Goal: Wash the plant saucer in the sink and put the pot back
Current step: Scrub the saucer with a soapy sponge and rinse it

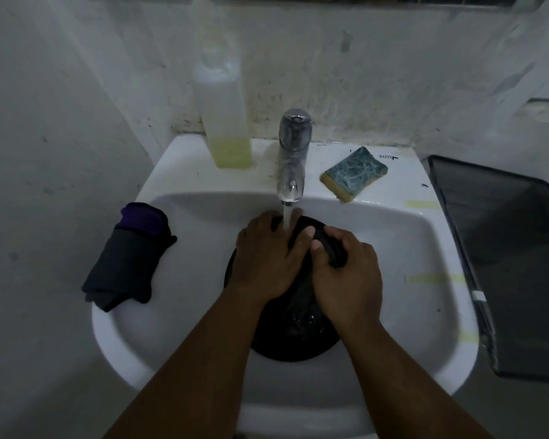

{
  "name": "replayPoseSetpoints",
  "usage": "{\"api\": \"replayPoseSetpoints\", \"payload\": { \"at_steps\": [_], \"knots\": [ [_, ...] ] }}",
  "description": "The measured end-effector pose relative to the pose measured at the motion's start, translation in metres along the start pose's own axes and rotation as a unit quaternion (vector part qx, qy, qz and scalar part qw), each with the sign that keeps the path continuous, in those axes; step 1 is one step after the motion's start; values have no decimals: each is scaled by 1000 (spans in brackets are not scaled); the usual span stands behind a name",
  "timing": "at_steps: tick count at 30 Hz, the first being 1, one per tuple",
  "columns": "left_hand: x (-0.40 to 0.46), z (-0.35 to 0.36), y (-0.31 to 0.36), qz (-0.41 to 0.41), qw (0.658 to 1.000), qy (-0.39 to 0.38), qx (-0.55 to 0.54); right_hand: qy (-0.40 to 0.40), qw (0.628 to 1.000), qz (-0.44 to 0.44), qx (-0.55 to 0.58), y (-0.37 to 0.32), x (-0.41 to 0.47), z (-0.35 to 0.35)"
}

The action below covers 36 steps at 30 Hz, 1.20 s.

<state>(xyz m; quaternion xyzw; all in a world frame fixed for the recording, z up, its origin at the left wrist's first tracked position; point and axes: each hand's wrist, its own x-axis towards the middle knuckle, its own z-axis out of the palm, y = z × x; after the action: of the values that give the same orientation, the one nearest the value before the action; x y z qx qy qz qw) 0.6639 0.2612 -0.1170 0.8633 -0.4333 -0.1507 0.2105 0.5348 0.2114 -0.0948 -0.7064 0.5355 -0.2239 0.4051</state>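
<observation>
Black saucer (293,340) lies in sink (425,248) under tap (290,172) stream for rinsing; left hand (267,255) presses flat on it, right hand (346,277) grips dark rag (335,251) to scrub.

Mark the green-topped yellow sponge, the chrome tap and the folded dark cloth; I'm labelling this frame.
green-topped yellow sponge (353,172), head view, green scouring face
chrome tap (290,166), head view, spout body
folded dark cloth (126,261), head view, grey middle fold

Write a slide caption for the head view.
Both hands scrub the black saucer under the running tap in the sink.
</observation>
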Motion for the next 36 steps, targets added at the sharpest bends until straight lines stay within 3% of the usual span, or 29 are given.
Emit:
{"api": "replayPoseSetpoints", "payload": {
  "at_steps": [5, 9, 13, 18, 22, 26, 29, 32, 36],
  "knots": [
    [5, -8, -4, -85, 995, 55, -14, -11, 999, -34, 21, -2, -1, 7],
    [3, -5, 5, 29, 994, 95, 44, 10, 998, -33, 46, 1, 3, 4],
    [0, -2, 4, 75, 993, 88, 41, 11, 997, -12, 73, 1, -1, 3],
    [-4, -4, 2, -2, 993, 116, 11, -1, 997, -5, 82, -3, 0, 2],
    [-11, -5, -6, 58, 993, 102, 12, -12, 999, -32, 40, -1, 5, 3],
    [-13, -12, -17, -10, 997, 79, 9, -62, 995, -77, 11, -6, 7, 4],
    [-14, -15, -23, 8, 995, 90, -42, -99, 992, -68, 22, -15, 16, -2],
    [-15, -11, -22, 32, 990, 88, -109, -132, 982, 3, 139, -23, 23, -9],
    [-14, -12, -15, -25, 966, 71, -248, -162, 969, 2, 188, -32, 20, -19]
  ]
}}
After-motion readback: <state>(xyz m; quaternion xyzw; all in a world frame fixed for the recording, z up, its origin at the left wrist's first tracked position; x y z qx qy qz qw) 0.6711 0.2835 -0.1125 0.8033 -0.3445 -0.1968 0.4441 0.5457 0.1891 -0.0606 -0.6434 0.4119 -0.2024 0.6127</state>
